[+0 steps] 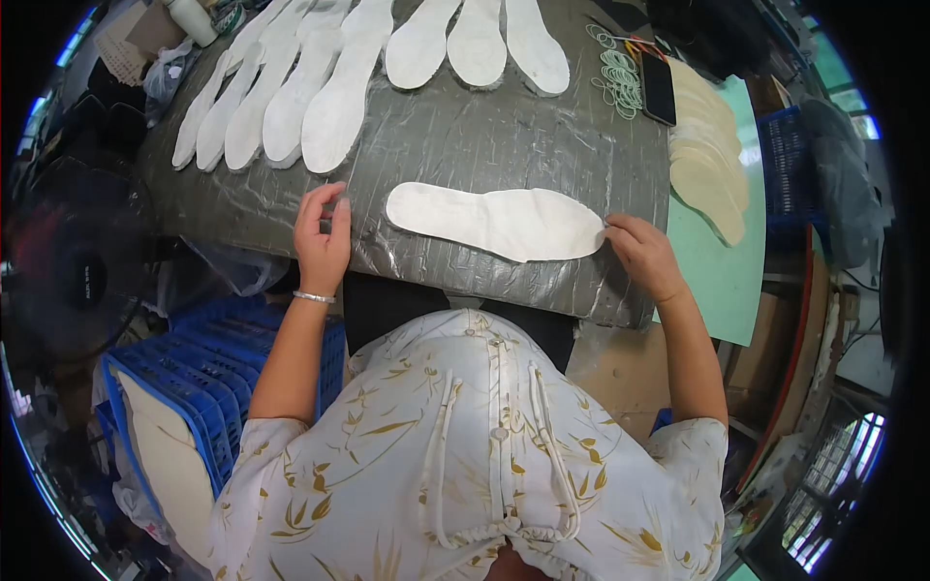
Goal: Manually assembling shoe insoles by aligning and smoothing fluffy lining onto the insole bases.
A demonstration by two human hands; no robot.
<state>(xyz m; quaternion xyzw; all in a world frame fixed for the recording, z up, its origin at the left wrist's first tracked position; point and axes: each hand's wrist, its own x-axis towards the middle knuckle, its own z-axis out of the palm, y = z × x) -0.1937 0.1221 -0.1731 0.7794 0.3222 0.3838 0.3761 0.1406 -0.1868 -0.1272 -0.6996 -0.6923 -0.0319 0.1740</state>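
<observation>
A white insole (504,223) lies crosswise on the dark, plastic-covered table (436,155) in front of me. Its narrow heel end points left and its wide toe end points right; a seam or fold line crosses its middle. With fingertips pinched at the toe edge, my right hand (644,254) grips the insole. My left hand (323,237) is open beside the heel end, apart from it, thumb and fingers spread and holding nothing. Further back on the left, a row of white insoles (334,121) overlaps, and a few more insoles (477,48) lie at the far middle.
Green cord (620,82) and a black phone (658,89) lie at the far right. Beyond them, cream insole-shaped pieces (707,155) overlap on a green sheet (722,295). Blue crates (208,387) stand below left, near a dark fan (82,276). A white bottle (191,19) is far left.
</observation>
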